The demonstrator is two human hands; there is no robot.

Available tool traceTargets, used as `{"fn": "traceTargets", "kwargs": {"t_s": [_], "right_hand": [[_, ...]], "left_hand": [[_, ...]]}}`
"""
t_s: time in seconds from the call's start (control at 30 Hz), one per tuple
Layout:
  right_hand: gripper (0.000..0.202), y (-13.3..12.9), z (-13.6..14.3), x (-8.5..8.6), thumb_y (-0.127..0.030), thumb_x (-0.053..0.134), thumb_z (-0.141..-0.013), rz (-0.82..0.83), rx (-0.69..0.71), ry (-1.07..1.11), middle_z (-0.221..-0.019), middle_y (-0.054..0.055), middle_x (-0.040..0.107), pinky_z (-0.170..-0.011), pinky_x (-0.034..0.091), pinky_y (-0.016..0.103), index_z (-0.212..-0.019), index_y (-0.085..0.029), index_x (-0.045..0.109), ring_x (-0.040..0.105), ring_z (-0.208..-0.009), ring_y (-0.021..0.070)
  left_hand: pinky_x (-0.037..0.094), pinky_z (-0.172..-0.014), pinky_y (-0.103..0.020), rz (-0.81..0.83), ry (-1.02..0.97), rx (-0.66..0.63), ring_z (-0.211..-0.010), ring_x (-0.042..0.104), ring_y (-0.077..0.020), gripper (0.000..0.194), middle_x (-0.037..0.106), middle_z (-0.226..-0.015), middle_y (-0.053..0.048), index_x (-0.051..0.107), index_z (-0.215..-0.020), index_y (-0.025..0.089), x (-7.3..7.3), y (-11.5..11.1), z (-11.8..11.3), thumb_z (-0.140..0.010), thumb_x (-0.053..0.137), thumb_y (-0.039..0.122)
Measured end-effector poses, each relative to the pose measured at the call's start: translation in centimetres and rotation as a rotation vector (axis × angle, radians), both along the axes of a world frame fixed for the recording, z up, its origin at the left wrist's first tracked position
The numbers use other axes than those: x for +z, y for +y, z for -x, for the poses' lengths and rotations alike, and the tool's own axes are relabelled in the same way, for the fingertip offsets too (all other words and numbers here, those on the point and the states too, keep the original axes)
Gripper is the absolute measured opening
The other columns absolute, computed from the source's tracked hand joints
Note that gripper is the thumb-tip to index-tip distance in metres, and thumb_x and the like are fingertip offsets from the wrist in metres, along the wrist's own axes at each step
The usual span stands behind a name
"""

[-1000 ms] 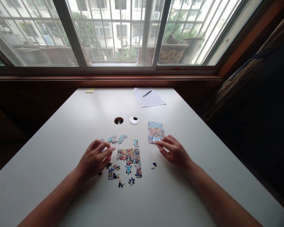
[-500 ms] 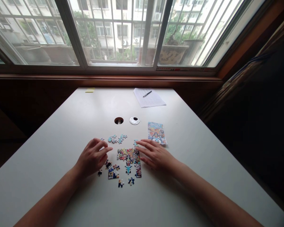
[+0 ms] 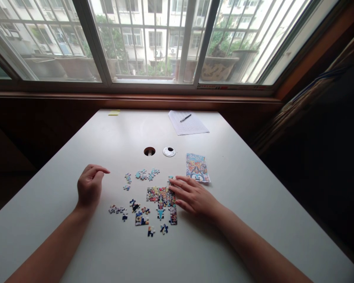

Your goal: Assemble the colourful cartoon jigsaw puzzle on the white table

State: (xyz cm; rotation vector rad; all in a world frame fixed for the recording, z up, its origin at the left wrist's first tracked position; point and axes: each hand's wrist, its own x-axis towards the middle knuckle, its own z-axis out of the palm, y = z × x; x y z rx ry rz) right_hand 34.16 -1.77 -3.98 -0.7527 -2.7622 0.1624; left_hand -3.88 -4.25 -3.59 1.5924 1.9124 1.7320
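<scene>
My left hand [image 3: 90, 184] is over the bare tabletop, left of the puzzle pieces. Its fingers are curled in with the index finger pointing right; whatever they hold, if anything, is hidden. My right hand [image 3: 193, 194] lies flat with fingers spread, fingertips touching the right edge of the partly joined jigsaw puzzle [image 3: 161, 194] and partly covering a light-blue piece [image 3: 170, 179]. Loose puzzle pieces lie around: a blue group [image 3: 147, 174] above, a small group [image 3: 127, 179] at upper left, pale pieces [image 3: 116, 209] at left, and a joined corner section [image 3: 141, 219] below.
A picture sheet [image 3: 197, 167] lies beyond my right hand. Farther back are a round cable hole [image 3: 149, 151], its metal cover [image 3: 169, 151], papers [image 3: 187, 125] with a pen [image 3: 185, 118], and a yellow sticky note [image 3: 114, 113]. A barred window stands behind the white table [image 3: 224, 153].
My left hand has moved left, away from the puzzle, and its fingers have curled in. Pieces at the left that it covered now show. My right hand stays at the puzzle's edge.
</scene>
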Motion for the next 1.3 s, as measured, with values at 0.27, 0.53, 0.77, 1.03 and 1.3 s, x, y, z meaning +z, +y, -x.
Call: {"fn": "traceTargets", "kwargs": {"t_s": [0.27, 0.53, 0.77, 1.03, 1.3], "right_hand": [[0.048, -0.3, -0.2, 0.0, -0.043, 0.047, -0.102, 0.005, 0.004, -0.005, -0.151, 0.006, 0.050, -0.115, 0.038, 0.051, -0.144, -0.022, 0.053, 0.040, -0.141, 0.0299], [0.047, -0.6, -0.3, 0.3, -0.042, 0.050, -0.100, -0.003, 0.006, 0.002, -0.149, 0.007, 0.052, -0.114, 0.039, 0.051, -0.143, -0.022, 0.054, 0.042, -0.139, 0.0299], [0.048, -0.8, -0.4, 0.5, -0.043, 0.050, -0.100, 0.001, 0.006, -0.009, -0.149, 0.007, 0.052, -0.113, 0.039, 0.051, -0.144, -0.024, 0.053, 0.042, -0.138, 0.0292], [0.048, -0.7, -0.5, 0.5, -0.043, 0.051, -0.100, -0.013, 0.017, 0.012, -0.147, 0.008, 0.054, -0.112, 0.040, 0.051, -0.143, -0.024, 0.054, 0.043, -0.137, 0.0295], [0.047, -0.8, -0.4, 0.7, -0.044, 0.050, -0.100, -0.010, 0.018, 0.009, -0.147, 0.007, 0.055, -0.112, 0.040, 0.051, -0.141, -0.023, 0.055, 0.043, -0.136, 0.0301]], "left_hand": [[0.046, -0.084, -0.032, 0.086, -0.138, 0.034, -0.087, 0.060, -0.0207, 0.018, 0.065, -0.083, -0.001, 0.068, -0.068, 0.023, -1.1, 0.8, 0.5, -0.075, 0.053, 0.018], [0.047, -0.084, -0.032, 0.119, -0.108, 0.029, -0.088, 0.061, -0.0207, 0.018, 0.066, -0.084, 0.000, 0.069, -0.068, 0.023, -1.1, 0.8, 0.4, -0.075, 0.053, 0.019], [0.047, -0.086, -0.032, 0.171, -0.063, 0.000, -0.090, 0.062, -0.0208, 0.018, 0.066, -0.088, -0.001, 0.069, -0.072, 0.022, -1.0, 0.5, 0.2, -0.079, 0.052, 0.020], [0.046, -0.085, -0.032, 0.221, -0.026, -0.007, -0.091, 0.063, -0.0206, 0.019, 0.067, -0.090, 0.000, 0.070, -0.073, 0.023, -1.1, 0.5, 0.2, -0.081, 0.053, 0.021], [0.046, -0.081, -0.031, 0.291, 0.048, -0.040, -0.091, 0.063, -0.0205, 0.019, 0.069, -0.093, -0.001, 0.072, -0.077, 0.023, -1.3, 0.8, 0.4, -0.081, 0.053, 0.022]]}}
